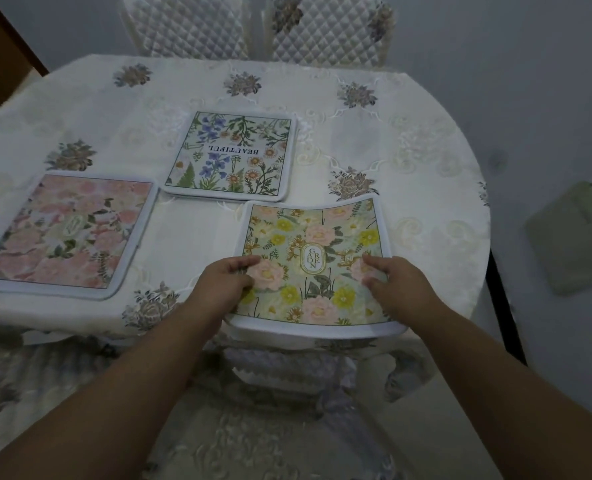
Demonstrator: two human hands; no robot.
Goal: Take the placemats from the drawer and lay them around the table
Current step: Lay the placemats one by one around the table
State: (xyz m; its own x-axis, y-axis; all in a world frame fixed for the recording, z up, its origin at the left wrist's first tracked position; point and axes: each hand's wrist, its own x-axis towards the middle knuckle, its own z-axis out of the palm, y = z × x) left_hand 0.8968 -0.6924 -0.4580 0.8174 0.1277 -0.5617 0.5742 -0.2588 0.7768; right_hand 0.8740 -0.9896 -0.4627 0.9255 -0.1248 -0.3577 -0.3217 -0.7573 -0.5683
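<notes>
At table near edge: hands pressing overhanging garden placemat.

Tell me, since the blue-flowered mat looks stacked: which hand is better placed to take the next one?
Left, probably. The left hand is nearer the BEAUTIFUL mat; the right hand is farther.

blue-flower placemat: is showing "BEAUTIFUL", printed upside down to the viewer | yellow-and-pink placemat: is showing "GARDEN" in an oval badge | pink placemat: is carrying a small badge, too blurred to read
</notes>
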